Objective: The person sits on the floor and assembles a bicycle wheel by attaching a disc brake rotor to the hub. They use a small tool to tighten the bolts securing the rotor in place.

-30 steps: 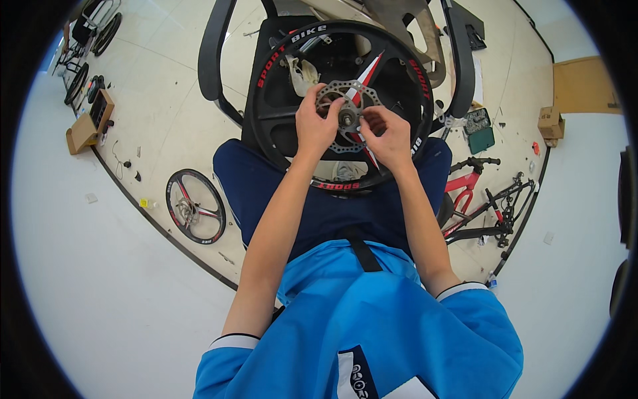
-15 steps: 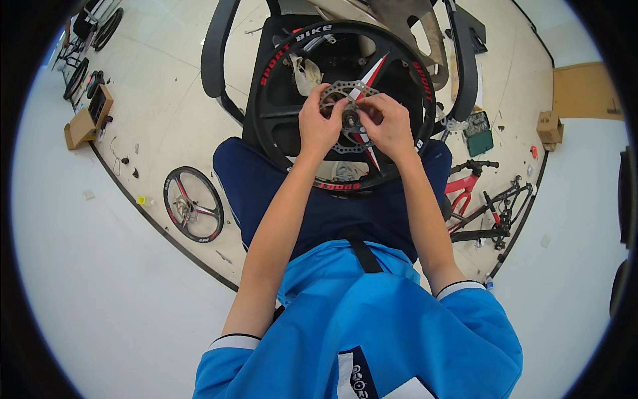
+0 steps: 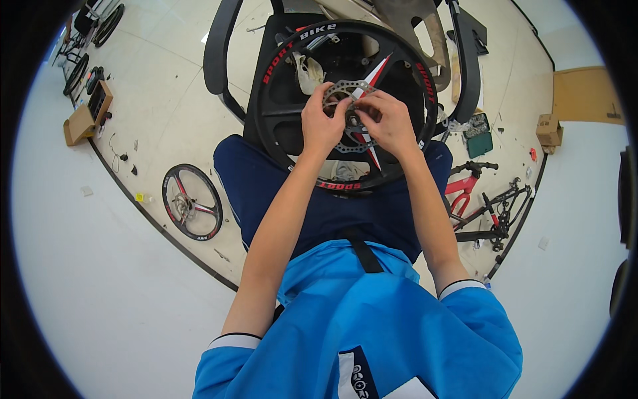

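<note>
A black bicycle wheel [image 3: 276, 110] with wide spokes, one of them marked red and white, lies across my thighs and the chair in front of me. At its middle is a silver, hole-drilled brake disc [image 3: 350, 147] around the hub [image 3: 353, 121]. My left hand [image 3: 322, 123] is curled at the disc's left side, its thumb reaching in to the hub. From the right, my right hand [image 3: 389, 123] pinches at the hub with bent thumb and fingers. Whatever small part the fingertips hold is hidden.
The wheel rests before a black chair with armrests [image 3: 221, 50]; a whitish cloth [image 3: 308, 73] shows through the spokes. On the floor are a smaller wheel [image 3: 193, 203] at left, a red and black bike frame [image 3: 492, 206] at right, a green case [image 3: 478, 143] and cardboard boxes [image 3: 549, 130].
Both hands stay at the hub, with only slight finger movement. The right fingers have shifted a little, and the wheel sits slightly further right in view.
</note>
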{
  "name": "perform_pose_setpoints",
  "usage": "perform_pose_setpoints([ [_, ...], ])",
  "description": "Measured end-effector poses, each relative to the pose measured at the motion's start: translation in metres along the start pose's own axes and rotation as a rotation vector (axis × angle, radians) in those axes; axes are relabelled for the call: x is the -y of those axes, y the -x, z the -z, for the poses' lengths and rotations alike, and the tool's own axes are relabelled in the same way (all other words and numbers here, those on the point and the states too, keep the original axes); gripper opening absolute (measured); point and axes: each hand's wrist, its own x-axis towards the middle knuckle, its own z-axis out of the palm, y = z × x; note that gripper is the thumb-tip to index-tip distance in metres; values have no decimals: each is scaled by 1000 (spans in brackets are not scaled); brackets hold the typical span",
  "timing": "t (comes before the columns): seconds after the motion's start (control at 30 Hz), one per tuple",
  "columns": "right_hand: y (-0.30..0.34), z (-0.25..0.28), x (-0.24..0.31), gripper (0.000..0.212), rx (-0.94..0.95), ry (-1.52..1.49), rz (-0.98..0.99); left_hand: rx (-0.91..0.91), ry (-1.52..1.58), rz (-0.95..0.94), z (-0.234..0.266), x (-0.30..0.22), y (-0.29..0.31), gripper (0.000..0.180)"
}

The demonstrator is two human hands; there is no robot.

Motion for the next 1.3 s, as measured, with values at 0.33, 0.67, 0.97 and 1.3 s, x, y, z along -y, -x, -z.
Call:
perform_pose_setpoints([
  [0.33, -6, 5, 1, 17, 97, 115, 58, 6, -16, 19, 1, 0, 0, 39],
  [0.67, -10, 12, -1, 15, 134, 128, 94, 16, -19, 26, 3, -3, 0, 39],
  [0.97, -4, 3, -5, 16, 40, 142, 152, 1, -37, 3, 3, -5, 0, 40],
  [1.3, -5, 3, -6, 13, 38, 42, 101, 50, 7, 30, 4, -3, -3, 38],
])
